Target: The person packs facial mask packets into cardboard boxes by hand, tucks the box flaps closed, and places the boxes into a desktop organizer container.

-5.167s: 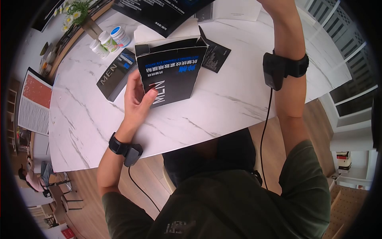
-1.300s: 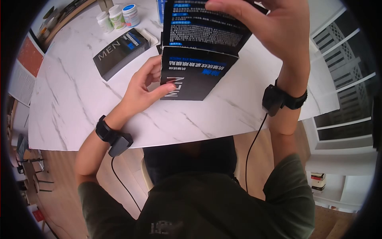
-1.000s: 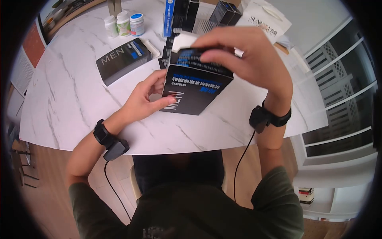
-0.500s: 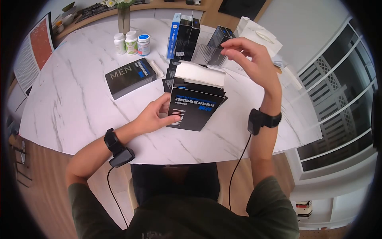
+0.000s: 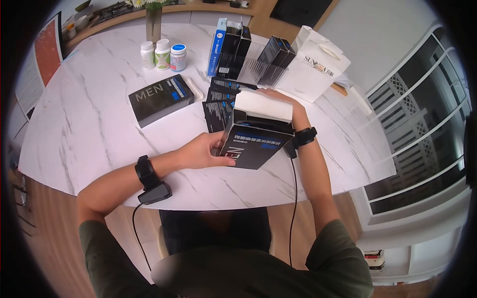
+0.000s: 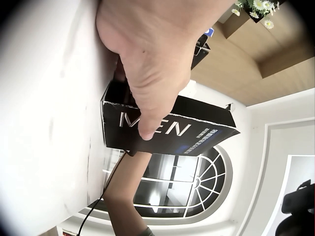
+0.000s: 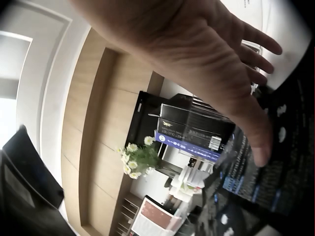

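Observation:
My left hand [image 5: 201, 150] grips the lower left side of a black carton marked MEN [image 5: 256, 151], its thumb across the front, as the left wrist view also shows. The carton leans on the marble-patterned table with its white top flap [image 5: 263, 105] raised and black edges showing inside the mouth. Behind it, my right hand [image 5: 284, 99] reaches down, partly hidden by the flap. In the right wrist view its fingers are stretched out, and the thumb lies over black printed sachets [image 7: 246, 172]. More of these flat sachets [image 5: 218, 116] lie fanned out left of the carton.
A second MEN carton [image 5: 161, 99] lies to the left, with several white bottles [image 5: 162, 54] behind it. At the back stand a clear organizer [image 5: 251, 69] with upright boxes, a white paper bag [image 5: 313, 64] and a flower vase [image 5: 153, 25].
My right hand has lowered a black sachet into the carton, let go, and moved down behind the carton to the sachets. My left hand keeps hold of the carton.

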`<state>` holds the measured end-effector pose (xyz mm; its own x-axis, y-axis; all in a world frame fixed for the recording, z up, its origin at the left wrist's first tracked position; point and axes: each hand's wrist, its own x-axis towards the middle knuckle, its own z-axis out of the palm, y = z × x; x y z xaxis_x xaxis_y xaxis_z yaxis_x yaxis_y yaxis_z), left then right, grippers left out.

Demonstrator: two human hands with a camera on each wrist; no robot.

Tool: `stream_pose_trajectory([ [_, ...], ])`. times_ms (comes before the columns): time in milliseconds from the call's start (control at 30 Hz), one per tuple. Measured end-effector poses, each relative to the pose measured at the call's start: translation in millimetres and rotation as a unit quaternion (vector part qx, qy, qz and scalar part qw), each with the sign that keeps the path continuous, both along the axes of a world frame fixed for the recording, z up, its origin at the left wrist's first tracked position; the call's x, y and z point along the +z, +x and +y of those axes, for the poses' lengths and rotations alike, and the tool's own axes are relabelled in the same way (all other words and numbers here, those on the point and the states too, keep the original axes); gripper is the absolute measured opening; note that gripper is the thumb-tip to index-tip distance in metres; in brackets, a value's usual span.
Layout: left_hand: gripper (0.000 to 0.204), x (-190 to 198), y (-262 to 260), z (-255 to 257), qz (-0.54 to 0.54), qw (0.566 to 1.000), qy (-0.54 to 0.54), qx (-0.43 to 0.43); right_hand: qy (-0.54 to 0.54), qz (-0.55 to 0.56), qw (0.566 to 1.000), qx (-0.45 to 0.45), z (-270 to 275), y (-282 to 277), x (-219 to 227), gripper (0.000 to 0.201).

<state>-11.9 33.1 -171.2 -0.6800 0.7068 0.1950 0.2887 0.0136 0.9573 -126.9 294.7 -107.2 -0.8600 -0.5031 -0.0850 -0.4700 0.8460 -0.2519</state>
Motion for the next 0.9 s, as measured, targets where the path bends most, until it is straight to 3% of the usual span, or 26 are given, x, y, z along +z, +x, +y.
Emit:
stream_pose_trajectory([
  [100,0.042,0.7,3.2,-3.1,0.009,1.0,-0.013,-0.009,-0.005,0.025,1.0,0.016,0.2,4.3,-1.1,0.037],
  [167,0.041,1.7,3.9,-4.4,0.0,1.0,-0.005,-0.017,-0.049,-0.045,0.998,-0.013,0.9,-6.6,0.2,0.039],
  [233,0.041,2.6,4.7,-6.1,0.007,1.0,-0.016,-0.008,-0.012,-0.001,1.0,-0.027,4.2,-14.4,-11.6,0.038],
  [267,0.041,1.8,4.5,-6.6,0.003,1.0,-0.017,-0.009,-0.085,-0.059,0.993,-0.06,2.9,-11.0,-5.9,0.039],
  [300,0.041,0.4,4.6,-6.8,-0.003,1.0,-0.015,-0.004,-0.087,-0.064,0.992,-0.062,9.6,-16.9,-11.4,0.039],
  [367,0.04,-1.8,4.3,-7.4,-0.013,1.0,-0.014,-0.004,-0.09,-0.035,0.995,0.004,18.8,-29.4,-17.8,0.057],
  [400,0.039,-1.6,4.0,-7.8,-0.014,1.0,-0.012,-0.001,-0.104,-0.071,0.992,-0.016,20.0,-29.2,-15.2,0.06],
  [433,0.038,-0.8,3.2,-8.0,-0.014,1.0,-0.009,0.002,-0.105,-0.073,0.992,-0.02,22.9,-28.2,-11.7,0.06],
  [500,0.037,0.8,3.2,-9.0,-0.019,1.0,-0.009,0.003,-0.004,-0.08,0.996,-0.034,16.7,-15.4,3.0,0.047],
  [633,0.035,-3.9,0.2,-9.4,-0.015,1.0,-0.012,0.01,-0.045,-0.015,0.999,-0.006,48.3,-29.2,8.7,0.044],
  [700,0.035,-4.1,-0.1,-9.6,-0.019,1.0,-0.003,0.01,-0.011,-0.035,0.999,-0.029,48.4,-18.1,42.3,0.038],
  [800,0.034,-0.6,2.4,-8.3,-0.019,1.0,0.002,0.012,-0.175,0.029,0.983,-0.043,52.7,12.7,78.9,0.03],
  [900,0.034,-1.7,3.0,-9.8,-0.014,1.0,-0.009,0.011,-0.393,0.148,0.906,-0.06,34.5,46.0,103.1,0.03],
])
